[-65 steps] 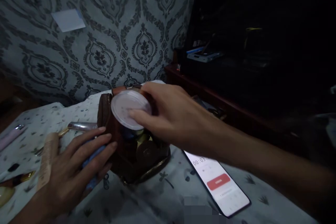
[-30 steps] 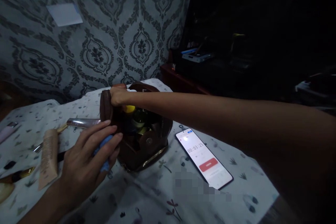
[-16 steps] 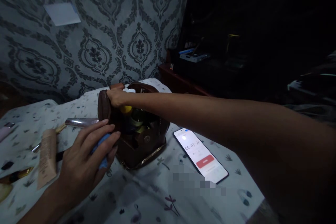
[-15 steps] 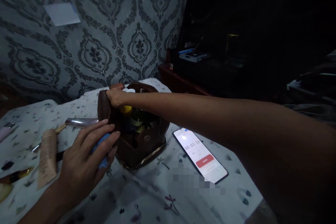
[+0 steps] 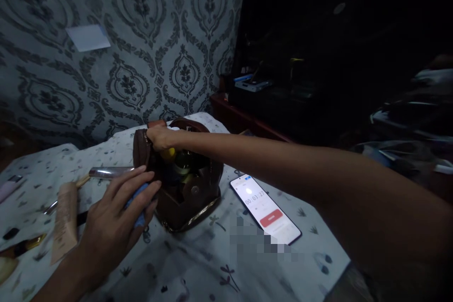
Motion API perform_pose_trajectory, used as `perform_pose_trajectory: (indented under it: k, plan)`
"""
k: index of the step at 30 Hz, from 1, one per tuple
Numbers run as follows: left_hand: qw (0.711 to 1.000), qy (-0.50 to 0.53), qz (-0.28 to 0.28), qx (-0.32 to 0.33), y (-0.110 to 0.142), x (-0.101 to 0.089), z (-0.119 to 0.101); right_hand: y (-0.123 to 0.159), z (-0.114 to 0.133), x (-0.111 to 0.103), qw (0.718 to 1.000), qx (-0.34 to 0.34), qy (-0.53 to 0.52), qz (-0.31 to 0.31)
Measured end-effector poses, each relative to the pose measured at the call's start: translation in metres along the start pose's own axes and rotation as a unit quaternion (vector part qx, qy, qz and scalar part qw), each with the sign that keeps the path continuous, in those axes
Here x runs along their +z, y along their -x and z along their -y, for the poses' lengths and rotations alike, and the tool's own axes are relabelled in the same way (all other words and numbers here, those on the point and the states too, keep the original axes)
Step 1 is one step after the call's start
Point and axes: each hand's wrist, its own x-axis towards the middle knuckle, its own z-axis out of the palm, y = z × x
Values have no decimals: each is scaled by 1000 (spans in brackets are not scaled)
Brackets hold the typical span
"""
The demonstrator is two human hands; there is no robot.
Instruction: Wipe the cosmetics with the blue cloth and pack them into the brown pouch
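two bare hands are at the open brown bag; it stands just beyond the left hand's fingertips and under the right hand. the right hand dips into the opening at the left end, fingers hidden by the bag, so i cannot tell whether they are spread, closed or holding anything. a yellow item sits just below that hand, with a dark green container beside it. the left hand curves its slightly parted fingers over a blue thing next to the bag; whether it grips or only covers it, i cannot tell. left of that hand lies a beige tube, and just past its fingers a shiny silvery tube. a phone lies below the right forearm, showing 00:03:27, on the printed cloth.
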Motion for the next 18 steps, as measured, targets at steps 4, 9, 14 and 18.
perform_pose_trajectory:
  k: [4,9,14,18]
  plan:
    - [1000,14,4,-13,3,2,0,12,-4,-6,999,-44,19,16]
    - [1000,18,5,-20,4,5,1,20,-15,5,991,-111,74,20]
    - [1000,20,13,-17,5,5,2,15,-22,19,984,-142,104,-26]
    - [1000,14,13,-12,3,-1,0,14,-20,26,985,-127,111,-46]
